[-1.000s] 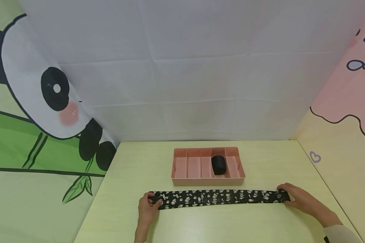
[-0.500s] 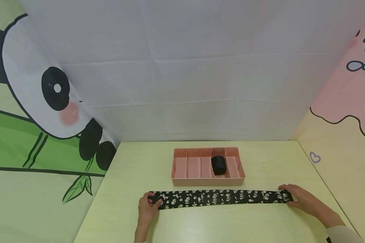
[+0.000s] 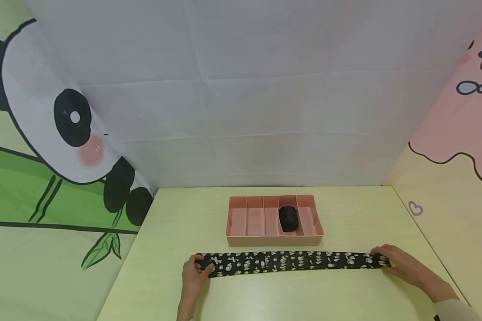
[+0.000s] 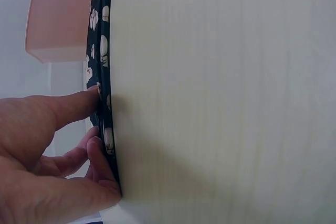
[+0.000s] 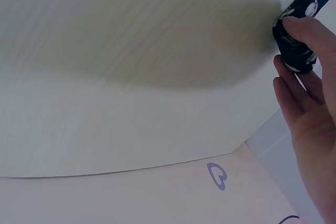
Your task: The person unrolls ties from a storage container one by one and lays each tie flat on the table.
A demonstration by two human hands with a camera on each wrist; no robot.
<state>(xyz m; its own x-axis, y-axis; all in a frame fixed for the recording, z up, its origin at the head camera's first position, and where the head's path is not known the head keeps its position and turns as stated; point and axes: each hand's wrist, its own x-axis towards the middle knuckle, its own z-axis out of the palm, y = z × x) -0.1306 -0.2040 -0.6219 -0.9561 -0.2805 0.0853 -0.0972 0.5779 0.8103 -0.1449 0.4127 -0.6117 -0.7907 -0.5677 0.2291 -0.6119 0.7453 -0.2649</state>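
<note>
A long, narrow strip of folded black cloth [image 3: 289,261] with a pale floral print lies crosswise on the table. My left hand [image 3: 194,274] holds its left end, thumb and fingertips bent against the cloth. In the left wrist view the left hand [image 4: 47,145] is at the cloth's edge, several fingers curled beside it. At the far end, my right hand [image 3: 401,265] grips the strip. The right wrist view shows the right hand [image 5: 315,87] pinching a rounded, bunched end of the cloth [image 5: 294,45], with the thumb on one face and fingertips on the opposite side.
Behind the strip stands a pink tray [image 3: 274,240] divided into several narrow compartments. One compartment, right of its middle, holds a black rounded roll [image 3: 289,218]. The pale table [image 3: 265,296] meets a white cloth wall [image 3: 265,111] at the back, with printed panels left and right.
My right hand has shifted slightly to the right, and the cloth's right end now reaches a little farther that way. The left hand, tray and black roll stay in place.
</note>
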